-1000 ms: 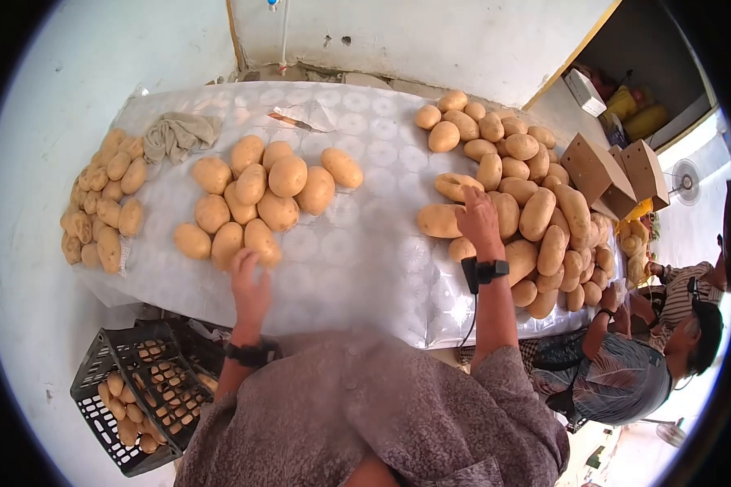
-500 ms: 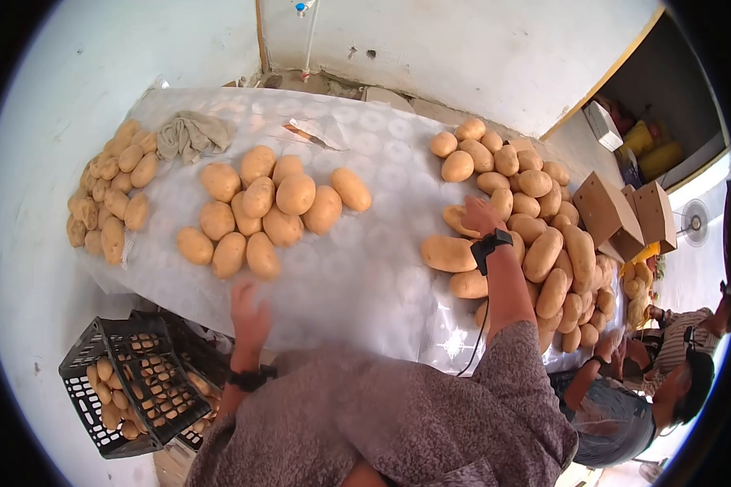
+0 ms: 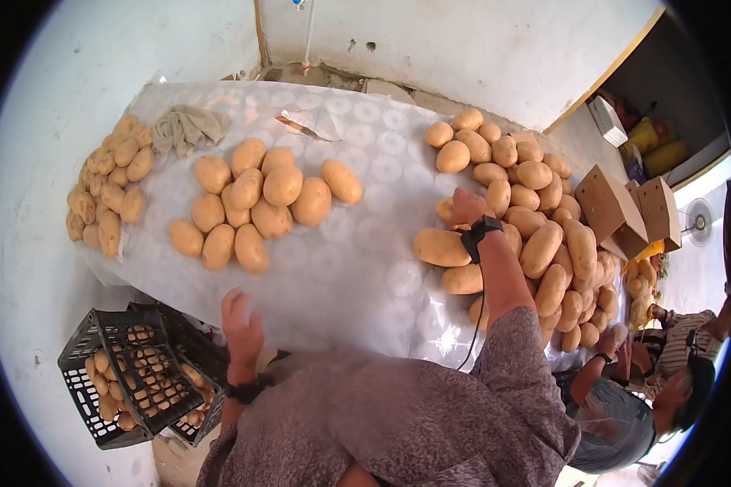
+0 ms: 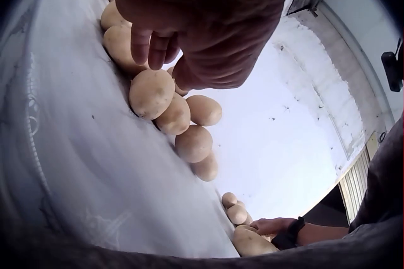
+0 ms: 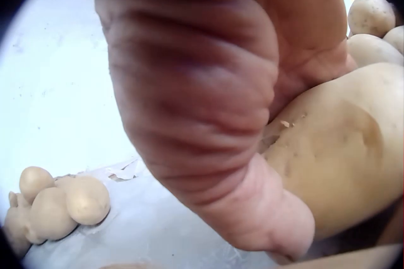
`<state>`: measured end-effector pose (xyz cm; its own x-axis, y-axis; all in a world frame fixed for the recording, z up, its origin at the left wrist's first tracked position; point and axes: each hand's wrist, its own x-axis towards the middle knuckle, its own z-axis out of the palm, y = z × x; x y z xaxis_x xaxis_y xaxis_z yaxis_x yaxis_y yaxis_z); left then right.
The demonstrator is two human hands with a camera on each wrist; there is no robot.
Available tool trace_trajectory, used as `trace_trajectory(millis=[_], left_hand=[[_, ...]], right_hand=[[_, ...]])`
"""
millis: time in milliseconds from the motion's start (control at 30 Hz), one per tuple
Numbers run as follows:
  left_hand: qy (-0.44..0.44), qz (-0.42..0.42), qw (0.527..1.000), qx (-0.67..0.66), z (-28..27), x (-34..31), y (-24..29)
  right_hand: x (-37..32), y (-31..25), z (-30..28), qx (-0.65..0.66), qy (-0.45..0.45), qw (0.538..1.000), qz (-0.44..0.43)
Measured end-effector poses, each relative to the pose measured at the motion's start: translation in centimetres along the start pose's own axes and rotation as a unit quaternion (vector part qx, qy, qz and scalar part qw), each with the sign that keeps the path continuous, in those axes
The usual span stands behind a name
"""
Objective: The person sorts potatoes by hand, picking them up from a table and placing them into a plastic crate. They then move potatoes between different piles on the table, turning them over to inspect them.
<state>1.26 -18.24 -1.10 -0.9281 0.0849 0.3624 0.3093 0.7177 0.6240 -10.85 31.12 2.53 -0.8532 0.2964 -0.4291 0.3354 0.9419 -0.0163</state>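
At the left edge of the large right-hand potato pile, my right hand (image 3: pixel 468 208) grips a potato (image 3: pixel 444 209), much of it hidden under the fingers. In the right wrist view the thumb (image 5: pixel 278 222) lies along the side of a big potato (image 5: pixel 341 149). A long potato (image 3: pixel 442 247) lies just in front of this hand. My left hand (image 3: pixel 242 329) hangs near the table's front edge with loosely bent fingers, holding nothing. Beyond it sits the middle group of potatoes (image 3: pixel 283 186), which the left hand overlaps in the left wrist view.
A smaller potato heap (image 3: pixel 114 174) lies at the table's left end, beside a grey cloth (image 3: pixel 188 130). Cardboard boxes (image 3: pixel 609 204) stand behind the right pile. Black crates (image 3: pixel 110 438) with potatoes are at the lower left. Other people (image 3: pixel 625 422) are at the right.
My left hand has drawn back from the middle group toward my body, holding nothing. The right hand has stayed on the near-left edge of the right pile, its wrist turned. The view has shifted slightly.
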Motion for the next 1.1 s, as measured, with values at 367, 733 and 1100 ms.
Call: trace_trajectory(millis=[367, 733, 1100], left_hand=[[-0.073, -0.034, 0.970, -0.228, 2.1, 5.5, 2.4], [-0.373, -0.229, 0.490, -0.754, 9.5, 12.1, 10.4], [-0.319, -0.240, 0.632, -0.664, 9.5, 10.3, 8.5]], right_hand=[[-1.3, -0.6, -2.8, 0.534, 0.095, 0.831, -0.125], [-9.2, -12.6, 0.3, 0.832, -0.084, 0.459, -0.299], [-12.1, -10.1, -1.2, 0.522, -0.037, 0.793, -0.311]])
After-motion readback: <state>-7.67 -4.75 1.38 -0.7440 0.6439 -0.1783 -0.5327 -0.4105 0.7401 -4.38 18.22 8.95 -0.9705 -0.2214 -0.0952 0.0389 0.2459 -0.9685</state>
